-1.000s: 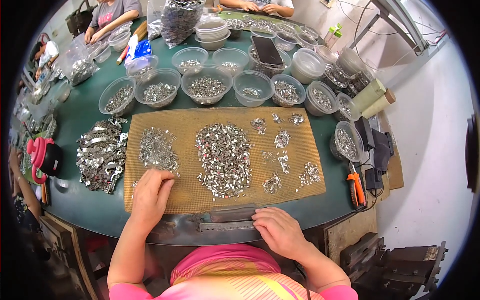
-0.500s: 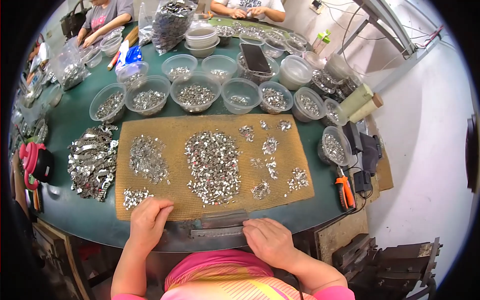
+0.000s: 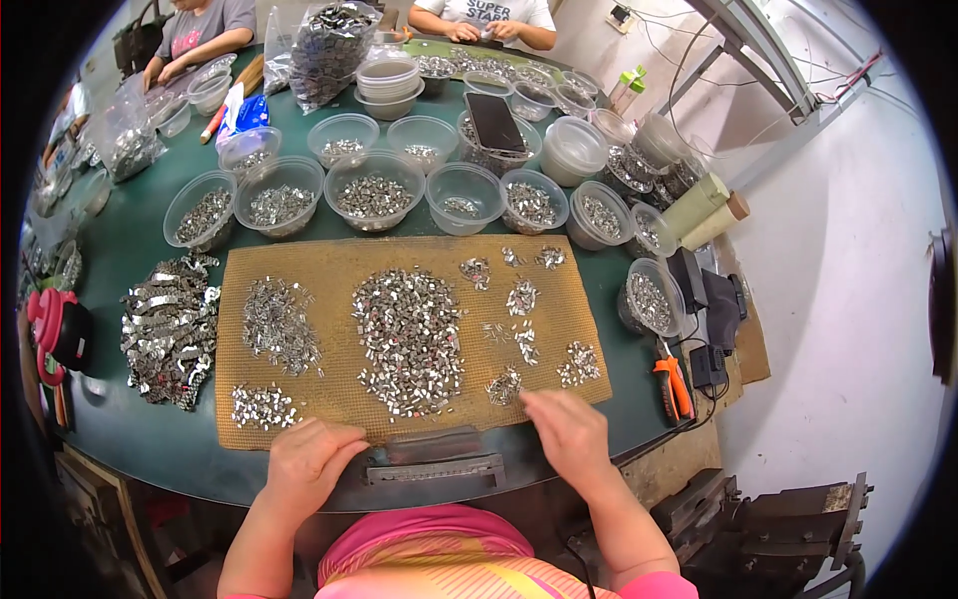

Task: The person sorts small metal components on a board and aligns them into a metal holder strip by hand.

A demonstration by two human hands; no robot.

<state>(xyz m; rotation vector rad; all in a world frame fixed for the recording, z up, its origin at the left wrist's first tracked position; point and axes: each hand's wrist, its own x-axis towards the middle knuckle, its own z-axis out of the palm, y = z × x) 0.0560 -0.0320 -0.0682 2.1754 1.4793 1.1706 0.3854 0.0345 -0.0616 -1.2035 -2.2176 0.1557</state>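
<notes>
My left hand (image 3: 311,461) is closed in a pinch over the front edge of the tan textured mat (image 3: 329,399); whatever is between its fingertips is too small to make out. Just right of it lies a narrow dark metal strip fixture (image 3: 435,469) with a slotted edge. My right hand (image 3: 571,431) has thumb and forefinger together at a small pile of thin metal bits (image 3: 504,386) on the mat's front right; I cannot make out what they hold. A large heap of small silvery metal pieces (image 3: 409,339) covers the mat's middle, with looser piles (image 3: 279,324) to its left.
Clear plastic bowls (image 3: 374,222) of metal pieces line the mat's far side, a phone (image 3: 494,122) resting on one. Stacked metal strips (image 3: 170,334) lie left, orange-handled pliers (image 3: 675,387) right. Two people (image 3: 489,15) work across the green table (image 3: 150,454).
My right hand has left the fixture's right end and moved right and forward to the small pile. My left hand has shifted slightly right and nearer me. The view has shifted a little.
</notes>
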